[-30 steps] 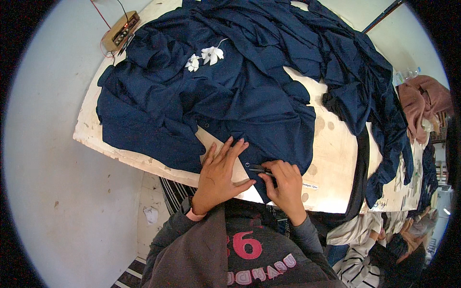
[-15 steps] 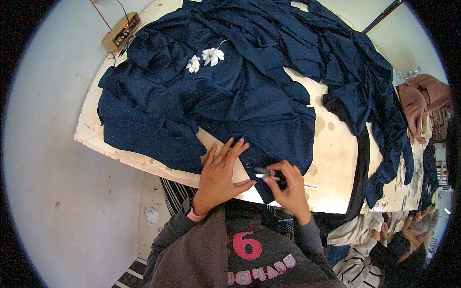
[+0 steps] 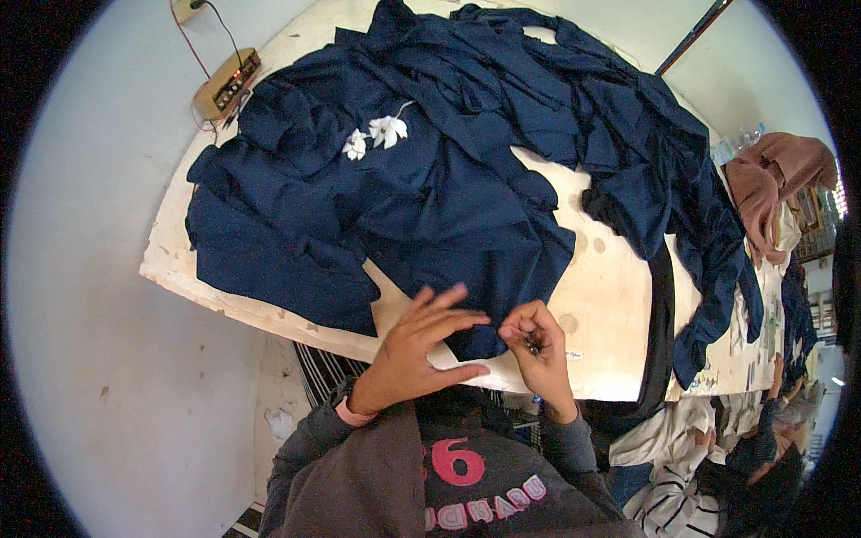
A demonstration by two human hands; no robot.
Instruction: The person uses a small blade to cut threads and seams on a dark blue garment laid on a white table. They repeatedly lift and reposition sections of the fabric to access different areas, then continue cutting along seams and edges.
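Observation:
A large heap of navy blue cloth (image 3: 323, 215) is spread in folds over the pale table. My left hand (image 3: 417, 345) is open at the near edge, its fingers spread and slightly smeared by motion, over the table and the cloth's lower end. Close by on the right, my right hand (image 3: 543, 359) is closed around small metal thread snips (image 3: 534, 344), largely hidden by the fingers and palm. Its bent fingers are beside the narrow near end of the cloth. Any thread between the fingertips is too small to make out.
Two white flower-shaped pieces (image 3: 389, 132) lie on the cloth. At the far left, a power strip (image 3: 228, 84) with wires sits by the wall. A black strip (image 3: 659, 314) crosses the pale tabletop (image 3: 610, 309) on the right. Other people sit beyond, near a brown cloth (image 3: 776, 175).
My left hand has lifted from the cloth, fingers spreading. My right hand has turned, drawing the snips into the palm. The cloth's near corner has shifted, and the view has moved slightly.

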